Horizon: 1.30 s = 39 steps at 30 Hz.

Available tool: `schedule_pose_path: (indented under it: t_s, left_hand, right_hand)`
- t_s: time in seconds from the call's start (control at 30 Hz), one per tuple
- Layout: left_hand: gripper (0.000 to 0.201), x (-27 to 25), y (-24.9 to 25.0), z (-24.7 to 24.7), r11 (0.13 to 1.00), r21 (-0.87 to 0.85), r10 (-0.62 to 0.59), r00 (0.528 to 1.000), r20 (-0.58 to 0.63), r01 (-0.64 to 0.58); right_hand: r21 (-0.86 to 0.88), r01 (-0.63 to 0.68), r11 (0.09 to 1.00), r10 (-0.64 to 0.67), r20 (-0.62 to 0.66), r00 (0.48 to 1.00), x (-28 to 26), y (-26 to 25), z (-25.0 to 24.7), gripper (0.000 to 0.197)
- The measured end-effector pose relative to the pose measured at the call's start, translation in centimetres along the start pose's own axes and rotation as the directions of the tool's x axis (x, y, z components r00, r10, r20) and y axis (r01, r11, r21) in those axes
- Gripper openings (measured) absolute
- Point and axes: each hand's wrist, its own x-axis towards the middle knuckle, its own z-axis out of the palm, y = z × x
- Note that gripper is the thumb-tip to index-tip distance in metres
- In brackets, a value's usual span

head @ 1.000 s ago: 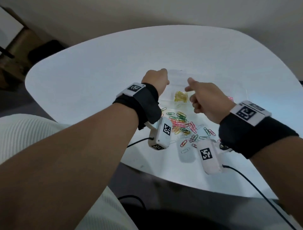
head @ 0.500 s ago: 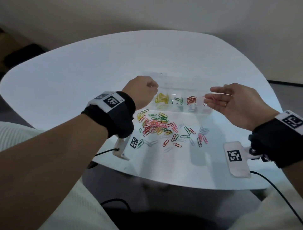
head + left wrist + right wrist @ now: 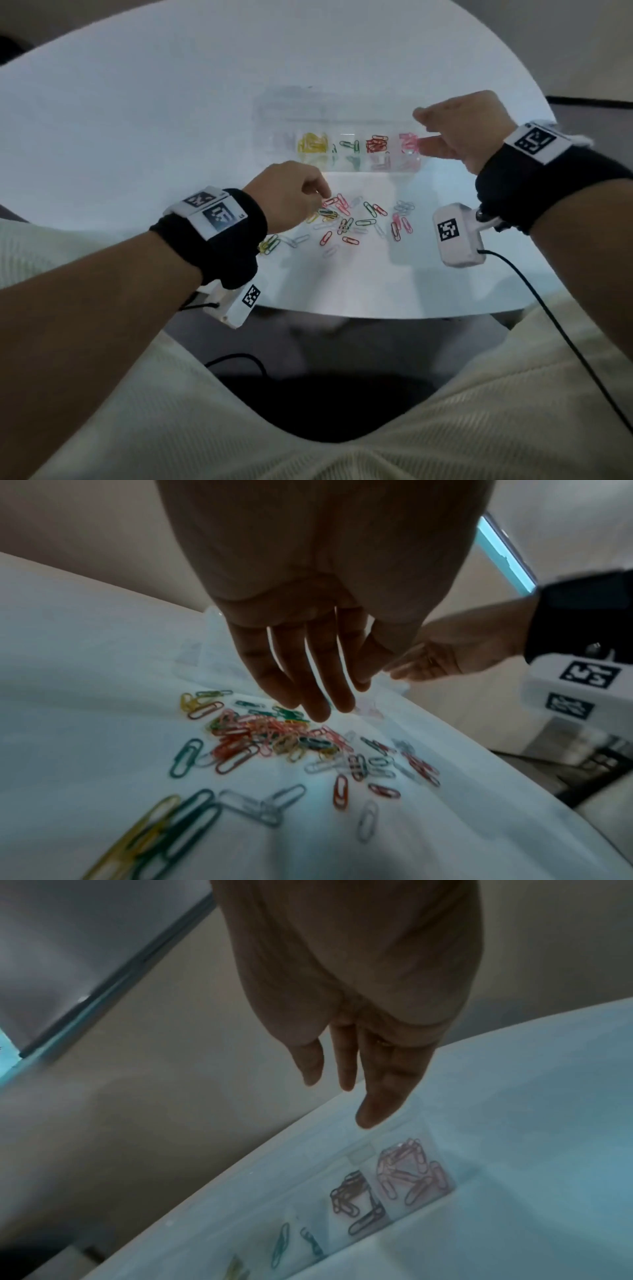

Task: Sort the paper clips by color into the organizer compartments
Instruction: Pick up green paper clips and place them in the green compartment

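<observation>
While apart, two hands; one organizer

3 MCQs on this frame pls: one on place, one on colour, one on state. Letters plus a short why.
1. The left hand is over:
A) the loose clips
B) the organizer
C) the table edge

2. The compartment nearest the right hand holds clips that are:
A) yellow
B) green
C) pink

3. The right hand is:
A) a fist
B) open, holding nothing
C) pinching a clip

Answers:
1 A, its fingers hang above the loose clips.
2 C, the pink clips fill the end compartment of the organizer.
3 B, the right wrist view shows straight, bare fingers.
</observation>
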Motion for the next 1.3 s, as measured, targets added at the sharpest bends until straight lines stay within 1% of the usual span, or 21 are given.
schedule_pose_path:
  t_s: [0.03, 0.1, 0.13, 0.17, 0.2, 0.23, 0.3, 0.33, 0.37, 0.43, 0.53, 0.63, 0.7, 0.8, 0.9, 1.0, 1.07, 1.13, 1.23, 1.3]
  left_hand:
    - [0.015, -0.1, 0.0, 0.5, 0.998, 0.051, 0.022, 1.000, 0.018, -0.023]
    - [0.011, -0.4, 0.1, 1.6, 0.991, 0.117, 0.056, 0.996, 0.073, -0.064]
    - [0.012, -0.5, 0.2, 2.0, 0.988, 0.132, 0.068, 0.993, 0.097, -0.081]
    - [0.016, -0.4, 0.2, 2.5, 0.984, 0.151, 0.079, 0.990, 0.117, -0.096]
    - [0.020, -0.3, 0.4, 3.0, 0.975, 0.187, 0.095, 0.986, 0.134, -0.119]
    - [0.023, -0.1, 0.5, 3.5, 0.960, 0.236, 0.114, 0.982, 0.150, -0.148]
    - [0.024, 0.2, 1.0, 4.8, 0.924, 0.327, 0.143, 0.973, 0.184, -0.198]
    - [0.023, 0.4, 1.3, 5.5, 0.909, 0.357, 0.149, 0.969, 0.199, -0.213]
    - [0.023, 0.7, 1.6, 6.3, 0.900, 0.375, 0.152, 0.967, 0.205, -0.221]
    - [0.023, 1.3, 2.2, 7.5, 0.899, 0.378, 0.169, 0.972, 0.165, -0.221]
    - [0.023, 2.6, 3.3, 8.6, 0.928, 0.316, 0.189, 0.980, 0.058, -0.198]
    - [0.024, 3.7, 3.8, 9.2, 0.934, 0.311, 0.177, 0.984, 0.022, -0.175]
    - [0.024, 4.2, 4.4, 9.8, 0.921, 0.331, 0.198, 0.978, 0.058, -0.206]
    - [0.025, 4.7, 5.7, 10.7, 0.877, 0.394, 0.246, 0.961, 0.127, -0.276]
    - [0.025, 5.4, 6.7, 11.1, 0.853, 0.457, 0.217, 0.968, 0.127, -0.251]
    - [0.025, 5.7, 7.4, 11.3, 0.819, 0.520, 0.183, 0.970, 0.162, -0.242]
    - [0.023, 5.7, 8.0, 11.4, 0.806, 0.540, 0.161, 0.968, 0.194, -0.242]
    - [0.025, 5.6, 8.8, 11.4, 0.810, 0.542, 0.131, 0.969, 0.207, -0.225]
    - [0.030, 5.3, 9.6, 11.5, 0.813, 0.543, 0.113, 0.971, 0.209, -0.211]
    - [0.028, 5.2, 9.7, 11.5, 0.822, 0.532, 0.115, 0.973, 0.200, -0.206]
  right_hand:
    - [-0.062, 0.006, 0.998, -0.007, -0.005, 1.000, -0.2, -0.1, 0.1, 0.020]
    - [-0.220, 0.086, 0.972, -0.104, -0.070, 0.992, -1.1, -0.3, 0.3, 0.020]
    - [-0.288, 0.123, 0.950, -0.152, -0.078, 0.985, -1.6, -0.1, 0.3, 0.018]
    - [-0.332, 0.139, 0.933, -0.164, -0.049, 0.985, -2.2, 0.3, 0.2, 0.016]
    - [-0.373, 0.133, 0.918, -0.138, 0.014, 0.990, -2.7, 0.9, 0.1, 0.013]
    - [-0.425, 0.117, 0.897, -0.082, 0.099, 0.992, -3.3, 1.6, 0.0, 0.011]
    - [-0.548, 0.073, 0.833, 0.081, 0.251, 0.965, -4.1, 3.2, -0.4, 0.008]
    - [-0.603, 0.061, 0.796, 0.143, 0.284, 0.948, -4.4, 3.9, -0.5, 0.006]
    - [-0.645, 0.058, 0.762, 0.175, 0.291, 0.941, -4.6, 4.6, -0.6, 0.003]
    - [-0.692, 0.074, 0.718, 0.156, 0.264, 0.952, -4.6, 5.7, -0.5, 0.006]
    - [-0.719, 0.129, 0.683, 0.049, 0.222, 0.974, -4.5, 6.8, 0.2, 0.012]
    - [-0.733, 0.152, 0.663, 0.008, 0.210, 0.978, -4.5, 7.3, 0.6, 0.009]
    - [-0.716, 0.142, 0.684, 0.013, 0.207, 0.978, -4.4, 7.5, 0.7, 0.005]
    - [-0.681, 0.071, 0.729, 0.071, 0.178, 0.981, -3.9, 7.8, 0.8, 0.008]
    - [-0.690, 0.005, 0.724, 0.182, 0.197, 0.963, -3.5, 8.0, 0.3, 0.016]
    - [-0.673, -0.012, 0.739, 0.249, 0.256, 0.934, -3.1, 7.7, -1.0, 0.010]
    - [-0.655, -0.013, 0.756, 0.235, 0.252, 0.939, -2.8, 7.3, -1.8, 0.007]
    - [-0.634, -0.014, 0.773, 0.212, 0.238, 0.948, -2.6, 6.9, -2.1, 0.007]
    - [-0.607, -0.012, 0.794, 0.190, 0.229, 0.955, -2.6, 6.4, -2.2, 0.008]
    - [-0.599, -0.019, 0.800, 0.186, 0.218, 0.958, -2.7, 6.2, -2.5, 0.009]
